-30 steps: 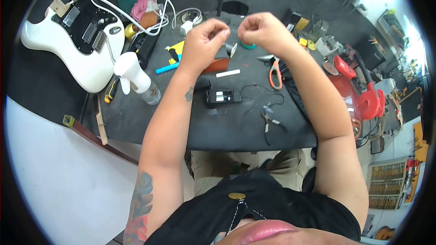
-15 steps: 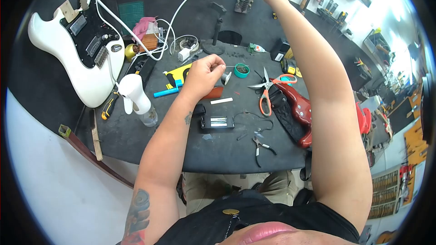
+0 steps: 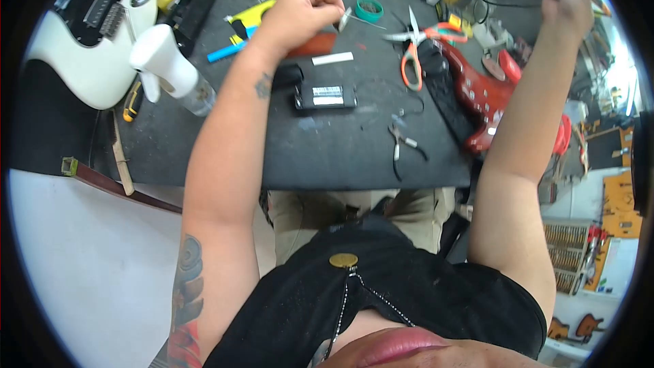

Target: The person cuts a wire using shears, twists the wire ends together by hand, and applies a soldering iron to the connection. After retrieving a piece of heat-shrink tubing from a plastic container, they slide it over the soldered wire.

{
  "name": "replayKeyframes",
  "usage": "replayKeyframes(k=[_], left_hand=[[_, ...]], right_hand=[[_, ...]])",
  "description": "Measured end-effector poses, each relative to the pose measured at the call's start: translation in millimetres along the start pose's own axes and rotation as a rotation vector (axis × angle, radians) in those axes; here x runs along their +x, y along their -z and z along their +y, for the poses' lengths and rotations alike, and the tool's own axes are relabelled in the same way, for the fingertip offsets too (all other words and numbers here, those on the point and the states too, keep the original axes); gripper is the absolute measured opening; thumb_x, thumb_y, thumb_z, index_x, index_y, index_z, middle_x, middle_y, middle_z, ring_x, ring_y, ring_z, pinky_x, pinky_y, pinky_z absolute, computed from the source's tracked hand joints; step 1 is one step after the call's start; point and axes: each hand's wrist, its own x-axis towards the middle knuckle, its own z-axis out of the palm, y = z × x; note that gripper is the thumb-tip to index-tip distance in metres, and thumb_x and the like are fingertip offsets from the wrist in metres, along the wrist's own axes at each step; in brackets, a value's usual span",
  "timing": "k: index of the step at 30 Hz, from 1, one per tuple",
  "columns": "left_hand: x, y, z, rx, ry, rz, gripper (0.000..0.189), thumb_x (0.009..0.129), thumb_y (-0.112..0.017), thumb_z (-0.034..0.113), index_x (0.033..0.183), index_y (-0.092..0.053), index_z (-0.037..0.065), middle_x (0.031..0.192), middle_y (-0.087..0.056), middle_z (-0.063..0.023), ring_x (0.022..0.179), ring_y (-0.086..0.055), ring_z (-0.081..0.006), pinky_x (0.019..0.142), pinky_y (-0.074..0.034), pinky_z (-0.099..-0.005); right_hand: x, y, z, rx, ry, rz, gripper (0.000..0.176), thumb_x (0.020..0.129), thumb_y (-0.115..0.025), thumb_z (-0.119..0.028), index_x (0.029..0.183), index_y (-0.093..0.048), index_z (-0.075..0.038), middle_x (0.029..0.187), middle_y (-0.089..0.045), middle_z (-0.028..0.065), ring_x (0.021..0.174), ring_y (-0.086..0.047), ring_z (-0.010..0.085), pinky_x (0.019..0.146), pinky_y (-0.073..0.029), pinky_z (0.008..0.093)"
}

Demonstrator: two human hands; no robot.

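Observation:
My left hand [image 3: 300, 17] is closed in a pinch over the bench, with a thin silvery wire [image 3: 368, 23] sticking out to the right of the fingers. By the fingertips is a small pale disc [image 3: 345, 20], which looks like a little spool. Close by stand a green round tin [image 3: 369, 9] and orange-handled scissors [image 3: 412, 48], lying spread. Far off at the upper right is my right hand [image 3: 567, 5], smeared by motion, so what it holds does not show. Below the left hand lie a white strip [image 3: 332, 58] and a black battery box [image 3: 325, 97].
A white spray bottle [image 3: 170, 65] and a white guitar body [image 3: 102, 75] stand at the left. Black-handled cutters [image 3: 402, 150] lie near the front edge. A glossy red guitar body [image 3: 470, 88] lies under my right arm. A yellow tool [image 3: 248, 20] is behind the left wrist.
My right hand has swung right and away from the spring-like holder at the back of the bench. The view has tilted down; the left hand keeps its pinch.

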Motion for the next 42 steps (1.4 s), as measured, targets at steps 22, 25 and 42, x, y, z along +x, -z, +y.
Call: replayKeyframes(k=[22,25,42], left_hand=[[-11.2,-31.5,17.5,0.114,0.060,-0.230,0.007,0.083,-0.073,0.004,0.085,-0.077,-0.001,0.073,-0.068,0.0016,0.068,-0.058,-0.0052,0.063,-0.045,-0.0242],[-13.3,-31.0,18.4,0.103,0.136,-0.262,0.006,0.083,-0.074,0.002,0.085,-0.077,-0.002,0.073,-0.067,0.0024,0.067,-0.057,-0.0036,0.061,-0.043,-0.0234],[-12.6,-34.2,19.6,0.087,0.114,-0.245,0.009,0.084,-0.069,0.000,0.086,-0.078,-0.002,0.073,-0.066,0.0022,0.065,-0.055,-0.0041,0.059,-0.041,-0.0234]], right_hand=[[-212.5,72.6,81.2,0.147,-0.373,-0.193,0.031,0.109,-0.057,-0.026,0.108,-0.072,0.001,0.091,-0.072,0.0103,0.075,-0.069,0.0201,0.069,-0.058,0.0351],[-211.6,75.6,88.6,0.128,-0.367,-0.212,0.032,0.109,-0.056,-0.025,0.108,-0.072,0.002,0.091,-0.072,0.0113,0.078,-0.070,0.0208,0.071,-0.058,0.0375],[-247.8,39.7,68.8,0.166,-0.251,-0.262,0.024,0.109,-0.055,-0.027,0.101,-0.067,-0.008,0.080,-0.064,0.0013,0.068,-0.065,0.0150,0.062,-0.055,0.0321]])
